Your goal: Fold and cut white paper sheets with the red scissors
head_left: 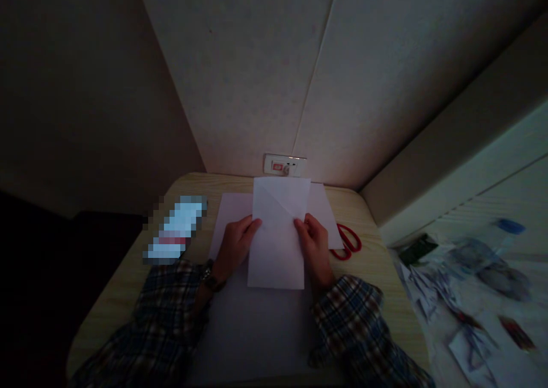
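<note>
A white sheet of paper with a diagonal crease near its top is held up over the table. My left hand pinches its left edge, thumb on the front. On the opposite edge my right hand grips it the same way, fingers mostly behind the sheet. Beneath lie larger white sheets, spread flat on the table. Red-handled scissors rest just right of my right hand, their blades hidden under the paper.
The pale wooden table stands against the wall. A phone with a lit, blurred-out screen lies on its left side. A wall socket sits behind the table. Paper scraps and a plastic bottle are at the lower right.
</note>
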`<action>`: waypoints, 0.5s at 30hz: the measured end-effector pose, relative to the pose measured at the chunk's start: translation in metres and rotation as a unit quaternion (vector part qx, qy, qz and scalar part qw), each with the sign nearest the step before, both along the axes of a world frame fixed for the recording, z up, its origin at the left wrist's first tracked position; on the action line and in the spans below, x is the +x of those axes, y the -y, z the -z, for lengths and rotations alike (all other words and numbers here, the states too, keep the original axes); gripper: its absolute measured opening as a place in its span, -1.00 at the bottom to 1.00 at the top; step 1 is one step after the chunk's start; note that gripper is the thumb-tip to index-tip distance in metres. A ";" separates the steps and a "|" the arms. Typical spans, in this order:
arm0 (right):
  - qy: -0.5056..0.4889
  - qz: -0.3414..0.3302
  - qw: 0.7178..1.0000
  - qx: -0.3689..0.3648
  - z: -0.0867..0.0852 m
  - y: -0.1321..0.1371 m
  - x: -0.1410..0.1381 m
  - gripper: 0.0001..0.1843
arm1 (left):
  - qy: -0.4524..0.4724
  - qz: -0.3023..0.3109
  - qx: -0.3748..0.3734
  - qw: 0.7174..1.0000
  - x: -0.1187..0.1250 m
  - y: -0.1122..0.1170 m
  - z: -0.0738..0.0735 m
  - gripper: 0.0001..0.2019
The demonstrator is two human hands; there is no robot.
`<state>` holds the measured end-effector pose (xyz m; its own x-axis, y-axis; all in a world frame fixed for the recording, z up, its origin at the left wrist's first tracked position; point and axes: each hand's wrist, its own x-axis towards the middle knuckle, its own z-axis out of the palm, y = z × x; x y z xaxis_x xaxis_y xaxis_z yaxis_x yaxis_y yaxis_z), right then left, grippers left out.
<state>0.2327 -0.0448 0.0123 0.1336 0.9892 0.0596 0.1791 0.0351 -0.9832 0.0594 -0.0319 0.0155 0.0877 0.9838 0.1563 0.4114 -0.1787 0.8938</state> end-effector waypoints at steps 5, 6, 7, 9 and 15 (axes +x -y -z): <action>0.042 0.005 0.999 0.030 -0.004 -0.001 0.001 -0.58 | -0.016 -0.005 0.001 1.000 -0.001 0.000 0.000 -0.67; 0.049 0.001 0.998 0.037 -0.006 -0.002 0.004 -0.58 | -0.017 -0.012 0.002 1.000 -0.002 -0.001 -0.001 -0.68; 0.061 -0.004 0.997 0.044 -0.008 -0.004 0.008 -0.60 | -0.017 -0.025 0.004 1.000 -0.003 -0.001 -0.002 -0.68; 0.099 -0.011 0.994 0.049 -0.012 -0.010 0.022 -0.67 | -0.009 -0.058 0.013 0.998 -0.005 -0.003 -0.003 -0.67; 0.365 0.071 0.928 -0.007 -0.015 -0.022 0.095 -0.83 | 0.036 -0.113 0.021 0.993 -0.010 -0.009 -0.004 -0.68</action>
<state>0.3277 -0.0227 0.0271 0.1920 0.9662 0.1720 0.7998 -0.0525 -0.5980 0.0489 -0.0229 0.0197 -0.1466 0.9696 0.1957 0.3801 -0.1274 0.9161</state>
